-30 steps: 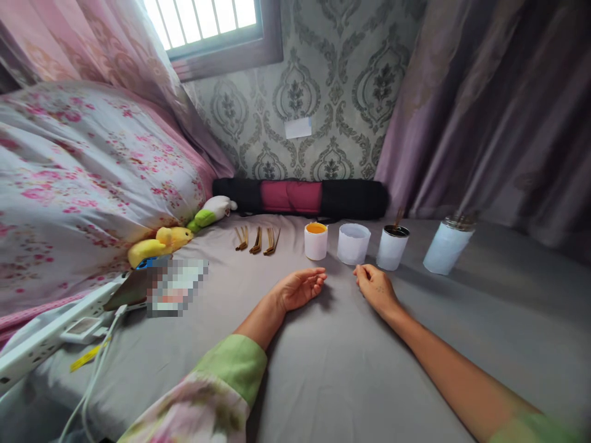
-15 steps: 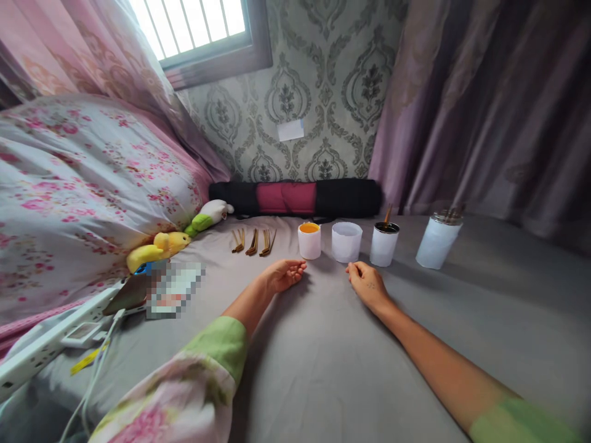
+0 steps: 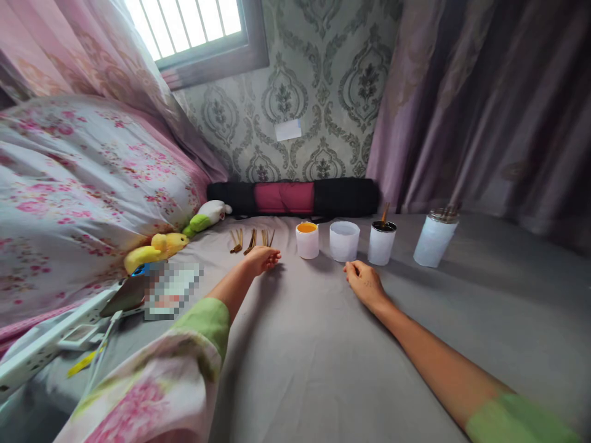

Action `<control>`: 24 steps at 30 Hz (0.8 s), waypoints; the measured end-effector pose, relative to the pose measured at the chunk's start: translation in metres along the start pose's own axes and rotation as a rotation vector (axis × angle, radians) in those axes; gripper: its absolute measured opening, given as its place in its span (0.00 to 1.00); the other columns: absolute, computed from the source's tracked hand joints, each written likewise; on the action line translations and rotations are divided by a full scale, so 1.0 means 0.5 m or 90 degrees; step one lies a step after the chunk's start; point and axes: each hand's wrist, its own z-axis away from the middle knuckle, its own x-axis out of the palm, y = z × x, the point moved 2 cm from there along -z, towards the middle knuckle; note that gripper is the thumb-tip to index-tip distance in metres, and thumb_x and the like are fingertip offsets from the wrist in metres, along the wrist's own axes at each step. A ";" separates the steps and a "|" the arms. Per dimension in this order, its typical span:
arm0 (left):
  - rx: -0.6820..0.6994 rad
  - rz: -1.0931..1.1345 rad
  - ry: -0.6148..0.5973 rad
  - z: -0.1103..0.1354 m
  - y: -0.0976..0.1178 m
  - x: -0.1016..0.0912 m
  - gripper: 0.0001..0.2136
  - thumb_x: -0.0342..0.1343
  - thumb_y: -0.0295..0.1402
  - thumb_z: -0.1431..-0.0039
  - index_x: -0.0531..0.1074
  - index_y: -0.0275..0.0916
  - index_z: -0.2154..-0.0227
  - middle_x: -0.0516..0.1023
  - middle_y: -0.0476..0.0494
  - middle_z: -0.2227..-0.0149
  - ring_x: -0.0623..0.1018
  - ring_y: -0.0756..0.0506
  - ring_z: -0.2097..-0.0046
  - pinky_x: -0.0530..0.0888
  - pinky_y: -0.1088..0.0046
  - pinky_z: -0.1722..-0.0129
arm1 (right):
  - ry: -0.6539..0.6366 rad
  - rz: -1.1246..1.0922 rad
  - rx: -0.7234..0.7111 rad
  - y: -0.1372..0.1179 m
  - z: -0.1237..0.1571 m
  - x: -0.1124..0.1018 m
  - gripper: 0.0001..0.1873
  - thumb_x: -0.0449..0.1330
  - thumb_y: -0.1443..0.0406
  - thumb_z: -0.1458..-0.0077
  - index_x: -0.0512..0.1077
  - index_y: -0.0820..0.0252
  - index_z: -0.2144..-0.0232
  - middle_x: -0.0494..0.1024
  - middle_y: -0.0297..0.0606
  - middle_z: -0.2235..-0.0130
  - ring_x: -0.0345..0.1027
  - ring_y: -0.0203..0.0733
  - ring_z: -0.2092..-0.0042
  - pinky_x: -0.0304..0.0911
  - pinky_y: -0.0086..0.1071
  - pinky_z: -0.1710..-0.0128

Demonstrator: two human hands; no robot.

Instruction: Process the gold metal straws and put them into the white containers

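Note:
My left hand (image 3: pixel 265 260), loosely curled with the fingers a little apart and nothing visible in it, is just in front of the right bundle of thin brown sticks (image 3: pixel 265 237), partly covering it. Two similar bundles, a middle one (image 3: pixel 250 242) and a left one (image 3: pixel 236 241), lie beside it. My right hand (image 3: pixel 365 285) rests on the sheet, fingers curled in and nothing visible in them. Just beyond it stands a translucent white cup (image 3: pixel 344 242). Left of that is a white cup with an orange inside (image 3: pixel 307 241); to its right, a white-wrapped can holding brown sticks (image 3: pixel 381 244).
A taller white-wrapped container with sticks (image 3: pixel 435 240) stands at the right. Along the wall lies a black and maroon roll (image 3: pixel 290 197). Plush toys (image 3: pixel 173 243), a power strip (image 3: pixel 37 344), cables and a blurred-out flat object (image 3: pixel 173 290) are at the left on the grey sheet (image 3: pixel 300 363).
My left hand has moved left, from in front of the orange-lined cup to the right bundle of sticks. My right hand stays in place. The view has shifted slightly.

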 end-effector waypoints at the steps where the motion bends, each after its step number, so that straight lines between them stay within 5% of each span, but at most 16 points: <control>1: 0.014 -0.024 0.015 -0.005 0.005 -0.006 0.03 0.52 0.22 0.51 0.65 0.32 0.77 0.70 0.47 0.81 0.67 0.56 0.83 0.62 0.83 0.86 | 0.000 0.000 -0.002 0.000 0.000 0.000 0.18 0.45 0.58 0.49 0.70 0.60 0.75 0.73 0.37 0.77 0.62 0.36 0.76 0.51 0.27 0.76; 12: 0.162 -0.333 0.174 -0.081 0.053 -0.069 0.01 0.55 0.23 0.59 0.69 0.32 0.80 0.67 0.49 0.87 0.66 0.54 0.84 0.60 0.81 0.85 | -0.008 -0.005 0.002 0.003 -0.001 0.003 0.18 0.45 0.58 0.48 0.70 0.61 0.75 0.73 0.38 0.76 0.62 0.35 0.76 0.50 0.27 0.76; 24: 0.194 -0.569 0.189 -0.088 0.063 -0.081 0.06 0.54 0.24 0.62 0.73 0.32 0.77 0.69 0.47 0.84 0.69 0.51 0.81 0.65 0.78 0.82 | -0.007 -0.001 0.001 -0.002 -0.001 0.000 0.18 0.45 0.58 0.49 0.71 0.61 0.75 0.73 0.38 0.76 0.63 0.36 0.75 0.52 0.27 0.75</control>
